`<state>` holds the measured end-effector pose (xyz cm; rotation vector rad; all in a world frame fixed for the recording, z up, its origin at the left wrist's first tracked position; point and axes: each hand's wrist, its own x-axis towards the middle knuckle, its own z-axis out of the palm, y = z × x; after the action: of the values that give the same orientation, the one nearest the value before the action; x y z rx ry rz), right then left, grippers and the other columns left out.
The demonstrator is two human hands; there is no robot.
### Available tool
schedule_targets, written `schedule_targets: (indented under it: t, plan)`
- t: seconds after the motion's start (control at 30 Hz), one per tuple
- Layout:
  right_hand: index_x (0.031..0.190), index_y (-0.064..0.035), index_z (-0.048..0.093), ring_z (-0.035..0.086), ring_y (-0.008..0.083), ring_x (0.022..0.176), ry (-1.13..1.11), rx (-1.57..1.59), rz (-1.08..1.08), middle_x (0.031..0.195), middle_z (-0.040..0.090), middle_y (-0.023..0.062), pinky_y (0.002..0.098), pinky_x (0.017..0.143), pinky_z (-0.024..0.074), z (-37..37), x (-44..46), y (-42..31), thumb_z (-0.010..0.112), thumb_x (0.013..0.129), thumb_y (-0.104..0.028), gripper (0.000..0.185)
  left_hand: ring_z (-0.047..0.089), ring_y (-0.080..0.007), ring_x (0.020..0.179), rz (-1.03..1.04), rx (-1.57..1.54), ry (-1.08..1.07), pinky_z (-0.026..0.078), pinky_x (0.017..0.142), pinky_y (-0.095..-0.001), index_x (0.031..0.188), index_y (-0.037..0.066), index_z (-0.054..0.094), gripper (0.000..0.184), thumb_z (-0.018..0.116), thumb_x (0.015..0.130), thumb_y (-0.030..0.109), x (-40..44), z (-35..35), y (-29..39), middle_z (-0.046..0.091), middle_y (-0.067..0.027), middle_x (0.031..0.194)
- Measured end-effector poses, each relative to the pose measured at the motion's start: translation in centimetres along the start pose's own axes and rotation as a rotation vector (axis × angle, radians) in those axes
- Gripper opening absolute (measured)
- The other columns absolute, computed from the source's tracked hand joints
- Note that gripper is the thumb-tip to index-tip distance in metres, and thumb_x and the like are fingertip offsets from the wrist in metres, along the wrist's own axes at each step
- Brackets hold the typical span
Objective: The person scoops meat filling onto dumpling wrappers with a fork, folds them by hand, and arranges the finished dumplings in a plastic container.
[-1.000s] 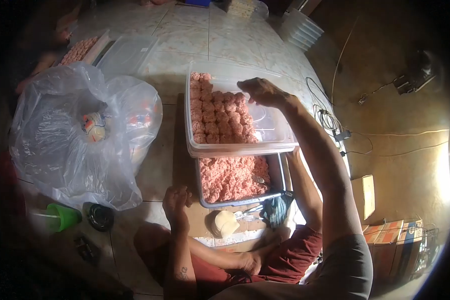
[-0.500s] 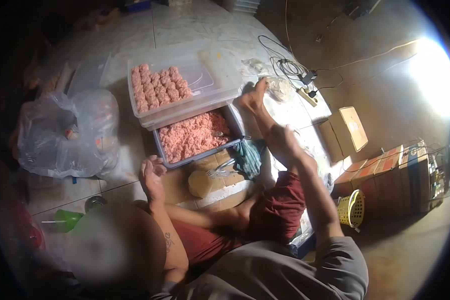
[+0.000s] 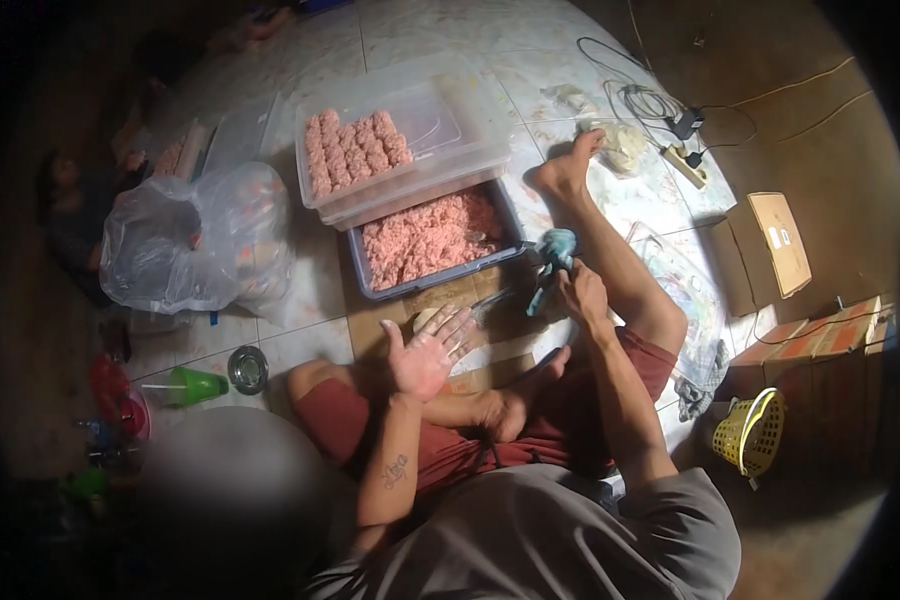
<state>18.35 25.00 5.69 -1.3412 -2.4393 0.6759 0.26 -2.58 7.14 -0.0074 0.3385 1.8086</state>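
My right hand (image 3: pixel 583 296) grips a blue-green cloth (image 3: pixel 556 250), which is bunched up above its fingers beside the tub. My left hand (image 3: pixel 430 355) is open, palm up with fingers spread, over my crossed legs. Pale smears show on its palm. Just beyond it stands a dark grey tub (image 3: pixel 440 276) filled with pink minced meat (image 3: pixel 420 245). A clear plastic box (image 3: pixel 460 135) overlaps the tub's far side and holds rows of shaped pink meat portions (image 3: pixel 355 155). Behind my left fingers a pale round container (image 3: pixel 426 319) is mostly hidden.
A clear plastic bag (image 3: pixel 160 255) stands on the left, with a person (image 3: pixel 65 200) behind it. Nearer are a green cup (image 3: pixel 198 386) and a glass ashtray-like dish (image 3: pixel 248 369). To the right lie a power strip (image 3: pixel 686 168), cardboard boxes (image 3: pixel 810 370) and a yellow basket (image 3: pixel 747 435).
My right hand has come down from near my raised knee and taken hold of the cloth, lifting it. My left hand has moved right and spread open. The whole view has shifted.
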Motion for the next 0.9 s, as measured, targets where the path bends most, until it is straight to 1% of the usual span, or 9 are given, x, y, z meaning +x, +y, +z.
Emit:
schedule_targets:
  t: [0.03, 0.13, 0.23, 0.37, 0.47, 0.63, 0.73, 0.8, 0.9]
  plan:
    - [0.116, -0.0002, 0.062, 0.066, 0.0491, 0.096, -0.099, 0.104, 0.039, 0.103, 0.067, 0.0345, 0.0555, 0.082, 0.053, -2.3, -1.6, -2.1, 0.058, 0.097, -0.04, 0.044, 0.035, -0.0329, 0.147, -0.005, 0.107, -0.002, 0.031, 0.119, -0.0467, 0.157, -0.004, 0.025, 0.118, 0.037, 0.085, 0.089, 0.5, -0.7, -0.3, 0.033, -0.0238, 0.16]
    - [0.136, -0.0022, 0.056, 0.065, 0.0515, 0.102, -0.158, 0.328, 0.054, 0.108, 0.066, 0.0355, 0.054, 0.085, 0.053, -1.1, -7.9, -6.7, 0.058, 0.097, -0.044, 0.057, 0.039, -0.0322, 0.144, -0.114, -0.345, -0.281, 0.032, 0.119, -0.0455, 0.156, -0.003, 0.027, 0.105, 0.035, 0.092, 0.079, 6.1, -12.5, -4.0, 0.036, -0.022, 0.158]
    - [0.135, -0.0038, 0.06, 0.065, 0.0528, 0.102, 0.074, 0.152, -0.186, 0.111, 0.066, 0.0351, 0.0527, 0.087, 0.053, 3.0, -11.3, -10.0, 0.058, 0.097, -0.041, 0.053, 0.039, -0.0318, 0.143, 0.16, 0.857, 0.236, 0.032, 0.118, -0.0421, 0.154, -0.004, 0.029, 0.084, 0.029, 0.1, 0.061, 7.2, -6.7, -6.6, 0.038, -0.0213, 0.155]
    - [0.129, -0.0051, 0.064, 0.066, 0.0479, 0.102, -0.026, 0.358, 0.162, 0.106, 0.069, 0.0307, 0.052, 0.088, 0.0521, 1.2, -7.5, -9.5, 0.062, 0.094, -0.031, 0.044, 0.04, -0.0313, 0.141, 0.223, 1.545, 0.163, 0.032, 0.117, -0.0375, 0.15, -0.006, 0.032, 0.058, 0.022, 0.112, 0.036, 6.8, -1.7, -8.9, 0.042, -0.0203, 0.15]
    - [0.128, -0.0052, 0.064, 0.066, 0.0485, 0.099, 0.057, 0.313, 0.204, 0.103, 0.07, 0.0293, 0.0533, 0.088, 0.0516, 3.2, -5.4, -6.8, 0.062, 0.092, -0.025, 0.041, 0.033, -0.0192, 0.142, 0.176, 1.287, -0.021, 0.023, 0.12, -0.0319, 0.152, -0.003, 0.033, 0.071, 0.026, 0.11, 0.054, 6.0, -3.1, -10.8, 0.041, -0.0118, 0.15]
    - [0.15, 0.0003, 0.042, 0.056, 0.0355, 0.131, 0.121, 0.777, 0.117, 0.139, 0.057, 0.0288, 0.04, 0.109, 0.042, 6.4, -6.1, -6.9, 0.06, 0.1, -0.032, 0.063, 0.039, -0.0201, 0.141, -0.073, 1.481, -0.156, 0.028, 0.12, -0.0338, 0.149, -0.001, 0.042, 0.06, 0.035, 0.108, 0.043, 7.3, -3.5, -7.8, 0.048, -0.0139, 0.147]
    - [0.124, -0.0016, 0.06, 0.063, 0.0171, 0.068, -0.557, 1.531, 0.417, 0.092, 0.069, 0.0081, 0.0276, 0.062, 0.0526, 2.4, -7.5, -6.5, 0.057, 0.101, -0.032, 0.039, 0.041, -0.0207, 0.14, -0.144, 1.353, -0.206, 0.03, 0.119, -0.035, 0.149, 0.0, 0.043, 0.056, 0.039, 0.107, 0.036, 8.7, -3.4, -7.1, 0.049, -0.0146, 0.147]
    - [0.112, -0.0029, 0.061, 0.052, 0.0133, 0.051, -0.667, 1.693, 0.581, 0.077, 0.064, 0.0033, 0.0265, 0.046, 0.0438, 1.2, -7.9, -6.8, 0.052, 0.101, -0.029, 0.03, 0.042, -0.0211, 0.14, -0.223, 1.299, -0.242, 0.032, 0.119, -0.0358, 0.148, 0.0, 0.044, 0.053, 0.041, 0.106, 0.032, 9.5, -2.8, -6.4, 0.05, -0.015, 0.147]
    - [0.109, -0.0001, 0.063, 0.059, 0.0175, 0.057, -0.675, 1.687, 0.646, 0.081, 0.067, 0.0063, 0.0293, 0.052, 0.0505, 1.2, -7.8, -4.8, 0.05, 0.096, -0.027, 0.033, 0.044, -0.0217, 0.14, -0.365, 1.207, -0.307, 0.034, 0.118, -0.037, 0.148, 0.0, 0.045, 0.05, 0.045, 0.105, 0.025, 11.2, -1.7, -5.3, 0.051, -0.0157, 0.147]
